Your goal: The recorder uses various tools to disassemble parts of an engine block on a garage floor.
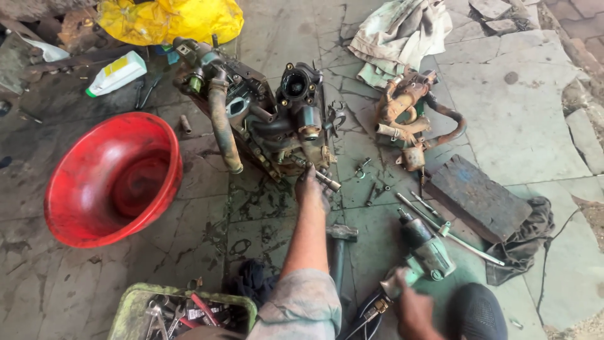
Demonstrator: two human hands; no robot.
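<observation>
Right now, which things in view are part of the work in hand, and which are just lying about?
In hand:
- engine assembly, left hand at its base
- small metal socket by the left hand's fingers
- green power wrench, right hand on its handle

Lying about:
- red basin
- white bottle
- yellow bag
- rusty pipe part
- hammer
- tool tray

Cracked oily concrete floor (522,119): engine block (264,119), red basin (113,179), hammer (340,242).
</observation>
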